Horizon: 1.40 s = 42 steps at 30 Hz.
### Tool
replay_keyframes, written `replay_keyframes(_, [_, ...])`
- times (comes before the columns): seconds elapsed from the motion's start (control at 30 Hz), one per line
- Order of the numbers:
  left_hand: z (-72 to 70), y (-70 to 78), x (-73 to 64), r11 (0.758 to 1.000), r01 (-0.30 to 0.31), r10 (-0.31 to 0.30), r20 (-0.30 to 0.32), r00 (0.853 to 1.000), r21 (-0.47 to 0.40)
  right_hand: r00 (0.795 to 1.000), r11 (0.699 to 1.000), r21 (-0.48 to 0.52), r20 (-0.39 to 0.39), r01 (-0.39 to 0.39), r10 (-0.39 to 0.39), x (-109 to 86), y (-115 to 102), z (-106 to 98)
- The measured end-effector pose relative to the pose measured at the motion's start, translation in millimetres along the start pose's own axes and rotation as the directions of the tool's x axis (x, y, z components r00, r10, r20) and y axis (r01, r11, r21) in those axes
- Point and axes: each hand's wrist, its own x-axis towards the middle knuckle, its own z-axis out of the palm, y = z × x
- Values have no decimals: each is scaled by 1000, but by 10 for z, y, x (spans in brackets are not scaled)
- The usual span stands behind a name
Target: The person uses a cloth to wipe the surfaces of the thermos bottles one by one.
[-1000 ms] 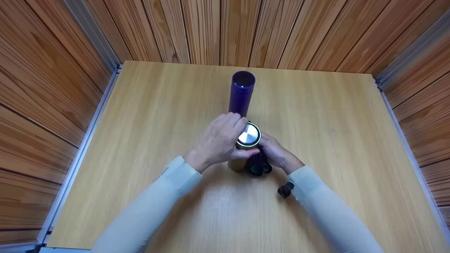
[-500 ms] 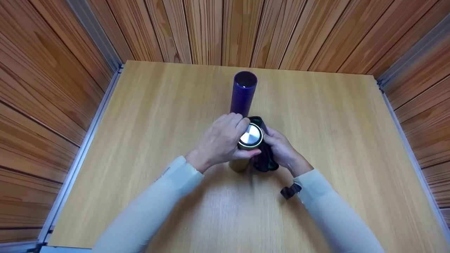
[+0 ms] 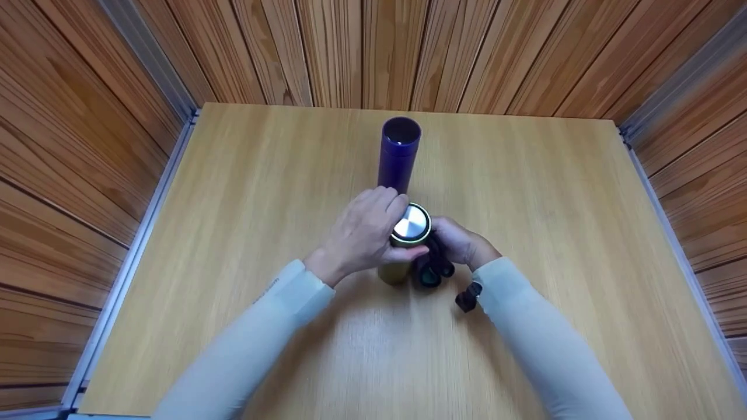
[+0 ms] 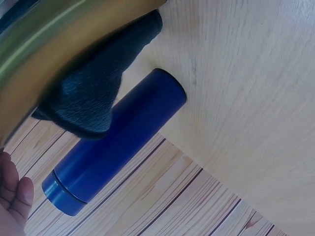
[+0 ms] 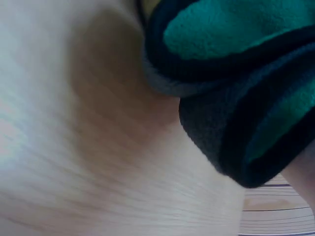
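Upright on the table in the head view, a gold-olive thermos bottle (image 3: 394, 274) with a shiny silver lid (image 3: 412, 223) stands in the grip of my left hand (image 3: 366, 230), which curls round its upper part. On the bottle's right side my right hand (image 3: 458, 240) holds a bunched dark cloth (image 3: 432, 267) against it; most of those fingers are hidden behind bottle and cloth. Up close in the right wrist view, the cloth (image 5: 211, 29) shows a green fleecy face and black edging. The bottle's curved gold wall (image 4: 39, 64) fills a corner of the left wrist view.
Just behind the hands stands a purple-blue bottle (image 3: 398, 160), upright, its lid on. The light wood table (image 3: 262, 169) is bounded by wood-plank walls (image 3: 391, 52) at the back and sides. A small black camera (image 3: 468, 297) sits at my right wrist.
My right hand and the cloth swung out to the right half a second ago, baring a cloth end behind the lid, and have now come back in against the bottle. My left hand stays put.
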Motion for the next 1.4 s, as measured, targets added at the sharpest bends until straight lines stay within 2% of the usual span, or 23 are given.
replay_keyframes(0.17, [0, 17, -4, 1000, 13, -13, 15, 1000, 8, 997, 1000, -22, -72, 18, -20, 3, 104, 9])
replay_keyframes(0.4, [-4, 43, -13, 999, 33, -33, 0, 999, 19, 976, 988, -108, -174, 109, -127, -63, 245, 82])
replay_keyframes(0.57, [12, 76, -19, 998, 50, -48, -35, 998, 48, 947, 968, -180, -237, 176, -216, -133, 279, 165])
replay_keyframes(0.73, [14, 143, -6, 991, 110, -107, -44, 993, 77, 902, 960, -136, -332, 245, -277, -269, 332, 281])
replay_keyframes(0.9, [-54, 241, 35, 973, 202, -206, 22, 978, 114, 862, 955, -52, -419, 293, -287, -429, 375, 437])
replay_keyframes(1.03, [-124, 317, 82, 951, 258, -276, 93, 957, 167, 842, 937, -41, -427, 347, -331, -548, 419, 542])
replay_keyframes(1.1, [-155, 357, 113, 937, 273, -304, 123, 945, 217, 821, 923, -74, -433, 378, -371, -602, 450, 587])
replay_keyframes(1.2, [-183, 411, 169, 909, 288, -345, 158, 925, 301, 770, 893, -161, -457, 420, -445, -663, 495, 667])
replay_keyframes(1.3, [-190, 464, 222, 873, 296, -386, 177, 906, 388, 699, 859, -255, -502, 444, -510, -703, 556, 767])
replay_keyframes(1.4, [-167, 515, 259, 832, 304, -413, 152, 898, 464, 608, 800, -344, -523, 491, -598, -723, 636, 881])
